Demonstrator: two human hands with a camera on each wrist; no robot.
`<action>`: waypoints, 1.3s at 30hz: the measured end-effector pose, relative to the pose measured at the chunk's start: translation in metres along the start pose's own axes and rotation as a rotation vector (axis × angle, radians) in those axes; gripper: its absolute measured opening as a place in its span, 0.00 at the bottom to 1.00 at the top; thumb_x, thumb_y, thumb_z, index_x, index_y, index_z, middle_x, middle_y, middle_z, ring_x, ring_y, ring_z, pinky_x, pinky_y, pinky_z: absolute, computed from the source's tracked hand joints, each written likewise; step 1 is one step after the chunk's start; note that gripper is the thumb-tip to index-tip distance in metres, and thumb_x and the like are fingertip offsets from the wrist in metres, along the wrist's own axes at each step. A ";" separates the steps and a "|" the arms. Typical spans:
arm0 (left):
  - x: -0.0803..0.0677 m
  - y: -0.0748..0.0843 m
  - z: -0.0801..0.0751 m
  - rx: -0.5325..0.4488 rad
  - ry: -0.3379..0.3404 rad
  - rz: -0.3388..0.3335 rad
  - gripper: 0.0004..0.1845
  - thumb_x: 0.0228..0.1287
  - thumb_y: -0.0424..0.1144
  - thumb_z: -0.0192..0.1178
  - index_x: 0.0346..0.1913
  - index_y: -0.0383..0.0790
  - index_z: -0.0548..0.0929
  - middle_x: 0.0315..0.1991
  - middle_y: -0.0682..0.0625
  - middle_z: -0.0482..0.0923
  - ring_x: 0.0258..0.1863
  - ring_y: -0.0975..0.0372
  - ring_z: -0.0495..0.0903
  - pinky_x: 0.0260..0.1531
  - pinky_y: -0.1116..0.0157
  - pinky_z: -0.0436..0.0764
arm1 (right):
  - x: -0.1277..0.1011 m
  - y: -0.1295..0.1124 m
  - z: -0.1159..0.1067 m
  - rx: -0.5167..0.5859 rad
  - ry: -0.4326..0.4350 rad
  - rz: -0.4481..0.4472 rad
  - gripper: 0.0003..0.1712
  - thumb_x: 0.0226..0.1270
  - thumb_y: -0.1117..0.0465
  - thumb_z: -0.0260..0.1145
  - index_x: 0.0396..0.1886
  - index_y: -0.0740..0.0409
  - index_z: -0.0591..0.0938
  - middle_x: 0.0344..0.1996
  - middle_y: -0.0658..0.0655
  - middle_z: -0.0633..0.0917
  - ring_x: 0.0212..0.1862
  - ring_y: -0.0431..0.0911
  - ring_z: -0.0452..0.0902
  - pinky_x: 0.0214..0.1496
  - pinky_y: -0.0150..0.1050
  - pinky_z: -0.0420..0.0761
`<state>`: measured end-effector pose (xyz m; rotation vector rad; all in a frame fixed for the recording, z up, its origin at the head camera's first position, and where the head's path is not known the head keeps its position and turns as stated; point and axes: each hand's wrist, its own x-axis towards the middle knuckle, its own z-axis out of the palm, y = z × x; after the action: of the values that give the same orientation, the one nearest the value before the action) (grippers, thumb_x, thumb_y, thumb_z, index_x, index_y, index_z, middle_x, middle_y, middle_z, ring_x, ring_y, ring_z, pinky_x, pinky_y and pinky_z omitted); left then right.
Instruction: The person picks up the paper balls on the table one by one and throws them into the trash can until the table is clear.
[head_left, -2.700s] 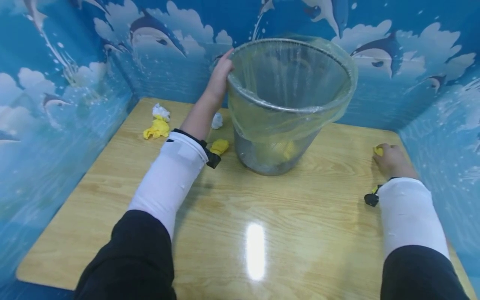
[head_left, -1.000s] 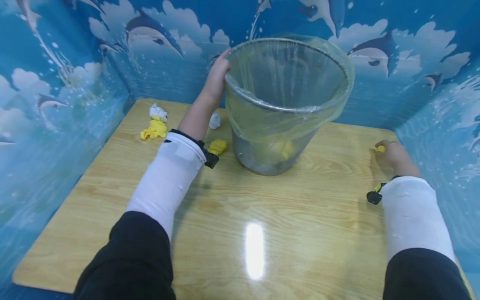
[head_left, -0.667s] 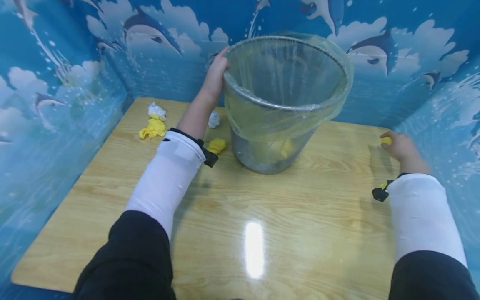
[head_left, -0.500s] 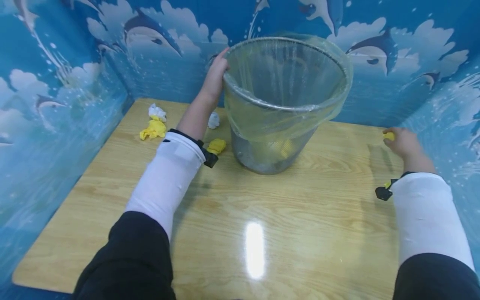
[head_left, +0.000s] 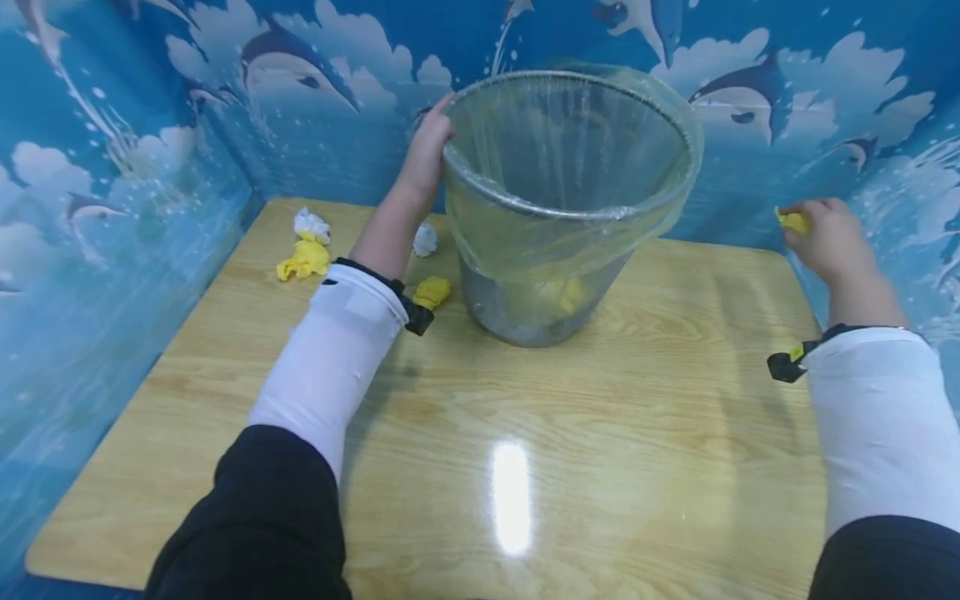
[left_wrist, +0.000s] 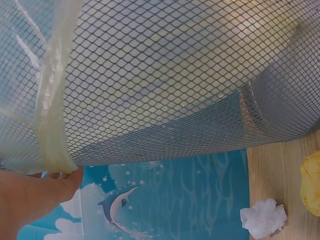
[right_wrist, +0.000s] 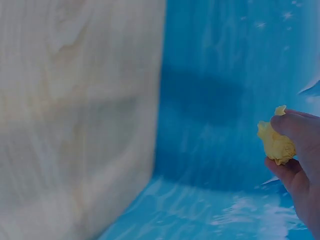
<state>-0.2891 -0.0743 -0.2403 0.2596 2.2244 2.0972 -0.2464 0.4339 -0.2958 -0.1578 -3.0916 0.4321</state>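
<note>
Blue walls [head_left: 112, 167] printed with dolphins, clouds and splashes close in the scene on three sides. Between them lies a wooden table [head_left: 525, 417] with pale grain and a bright glare spot near its front edge.

On the far middle of the table stands a metal mesh wastebasket [head_left: 555, 208], lined with a thin clear bag folded over its rim; something yellow shows through the mesh near its bottom. The left hand [head_left: 427, 154] grips the basket's rim on its left side, fingers curled over the edge; in the left wrist view the fingers [left_wrist: 35, 195] press under the hanging bag edge [left_wrist: 52, 125] against the mesh [left_wrist: 175, 75].

The right hand [head_left: 821, 233] is raised off the table by the right wall and pinches a small crumpled yellow paper ball [head_left: 792, 220] between thumb and fingertips; the right wrist view shows the ball [right_wrist: 275, 140] held in the air in front of the blue wall.

Left of the basket lie a yellow wad [head_left: 303, 258] touching a white wad [head_left: 311, 223], a second white wad [head_left: 424, 239] near the left forearm, and another yellow wad [head_left: 432, 292] just beside the basket's base.

Compared with 2.7 s ago, the right hand has lifted from the table's right edge, where it rested over the yellow ball, and now holds it up. The left hand keeps its hold on the rim, and the basket and wads have stayed put.
</note>
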 end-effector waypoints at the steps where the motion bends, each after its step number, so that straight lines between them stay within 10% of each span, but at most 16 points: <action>1: 0.000 0.000 0.000 0.007 0.001 -0.002 0.34 0.68 0.40 0.32 0.78 0.54 0.47 0.77 0.63 0.41 0.71 0.71 0.49 0.50 0.73 0.62 | 0.000 -0.004 -0.004 0.003 0.012 -0.002 0.28 0.77 0.60 0.47 0.71 0.69 0.61 0.69 0.79 0.52 0.67 0.77 0.49 0.62 0.72 0.58; 17: -0.003 -0.001 0.002 0.032 -0.007 -0.006 0.34 0.68 0.41 0.32 0.78 0.55 0.47 0.77 0.63 0.40 0.73 0.70 0.45 0.54 0.71 0.62 | -0.011 -0.072 -0.054 0.051 0.231 -0.064 0.27 0.75 0.60 0.48 0.71 0.63 0.65 0.73 0.68 0.56 0.74 0.65 0.47 0.72 0.63 0.54; 39: -0.003 -0.001 0.001 0.037 0.005 0.006 0.33 0.69 0.42 0.31 0.78 0.55 0.47 0.77 0.63 0.41 0.73 0.71 0.46 0.55 0.70 0.61 | -0.025 -0.172 -0.086 0.047 0.389 -0.405 0.24 0.74 0.62 0.53 0.67 0.61 0.70 0.70 0.62 0.65 0.72 0.56 0.57 0.73 0.51 0.62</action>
<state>-0.2855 -0.0736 -0.2413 0.2632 2.2704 2.0632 -0.2360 0.2896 -0.1663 0.3390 -2.6337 0.3978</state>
